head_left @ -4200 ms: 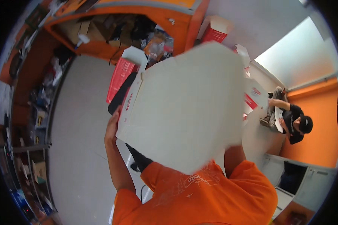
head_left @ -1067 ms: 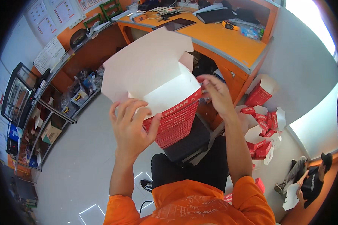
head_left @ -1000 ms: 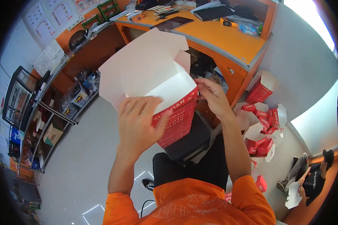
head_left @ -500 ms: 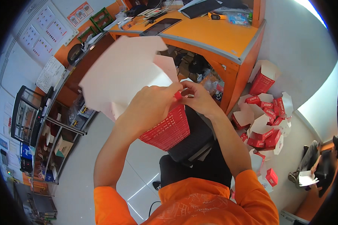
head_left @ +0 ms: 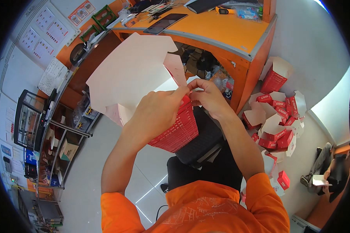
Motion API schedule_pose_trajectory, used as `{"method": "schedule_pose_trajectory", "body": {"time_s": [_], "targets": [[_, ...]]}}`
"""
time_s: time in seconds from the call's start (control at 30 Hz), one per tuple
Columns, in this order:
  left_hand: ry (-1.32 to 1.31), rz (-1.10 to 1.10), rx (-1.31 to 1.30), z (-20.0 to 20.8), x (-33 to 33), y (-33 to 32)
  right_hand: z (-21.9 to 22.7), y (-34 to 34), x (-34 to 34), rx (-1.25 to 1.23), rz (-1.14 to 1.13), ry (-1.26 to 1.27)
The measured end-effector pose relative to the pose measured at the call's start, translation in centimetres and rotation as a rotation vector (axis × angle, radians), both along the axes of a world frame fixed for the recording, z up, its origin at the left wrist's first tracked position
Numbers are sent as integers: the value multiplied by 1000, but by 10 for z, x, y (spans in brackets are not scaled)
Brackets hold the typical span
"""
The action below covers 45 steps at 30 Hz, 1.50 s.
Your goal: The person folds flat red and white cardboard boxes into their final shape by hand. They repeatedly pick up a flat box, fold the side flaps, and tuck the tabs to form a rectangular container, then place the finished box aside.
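A red and white cardboard box (head_left: 179,134) is held tilted in front of me. Its big white flap (head_left: 124,72) stands open to the far left, and a smaller side flap (head_left: 174,70) sticks up beside it. My left hand (head_left: 155,112) is closed on the box's near edge, thumb and fingers meeting at the upper right corner. At that same corner my right hand (head_left: 210,99) has its fingers curled in a pinch against the red edge. The exact fold between the fingertips is partly hidden. Under the box is a black ridged surface (head_left: 208,136), close to my legs.
Several folded red and white boxes (head_left: 274,136) lie heaped on the floor to the right. An orange desk (head_left: 221,33) with a tablet (head_left: 166,23) stands ahead. Shelving (head_left: 72,155) lines the left. Another person (head_left: 334,174) sits at the far right holding something white.
The red tab that stuck up between my fingertips now lies lower against the box edge. My right fingers have shifted slightly; my left hand keeps its hold. The large flap has swung slightly.
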<state>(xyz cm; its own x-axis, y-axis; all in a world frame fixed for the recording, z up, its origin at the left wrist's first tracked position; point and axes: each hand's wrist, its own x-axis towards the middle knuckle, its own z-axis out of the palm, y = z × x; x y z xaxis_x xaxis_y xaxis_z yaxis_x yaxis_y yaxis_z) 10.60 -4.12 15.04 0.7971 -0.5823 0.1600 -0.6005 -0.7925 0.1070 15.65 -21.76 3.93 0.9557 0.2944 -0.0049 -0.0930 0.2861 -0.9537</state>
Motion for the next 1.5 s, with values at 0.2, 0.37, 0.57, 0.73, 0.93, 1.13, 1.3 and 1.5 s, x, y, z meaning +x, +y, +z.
{"method": "schedule_pose_trajectory", "body": {"time_s": [0.2,0.37,0.57,0.73,0.93,1.13,1.3,1.5], "targets": [[-52,45,194,-2,-5,-15,4,-5,10,-73,-2,-42],[-32,-26,265,-10,-5,-19,1,-6,13,-307,-141,-308],[262,-158,-106,-1,-3,-3,-1,-11,19,-211,-71,-380],[-90,-169,-43,18,30,7,-8,-3,22,-321,23,-401],[-173,-280,85,7,66,22,4,4,22,-421,-142,-517],[-192,-301,2,0,60,26,34,8,14,-781,-181,-646],[-170,-314,-33,3,52,27,19,5,16,-489,-59,-698],[-187,-275,-52,9,37,33,7,3,15,-325,81,-637]]}}
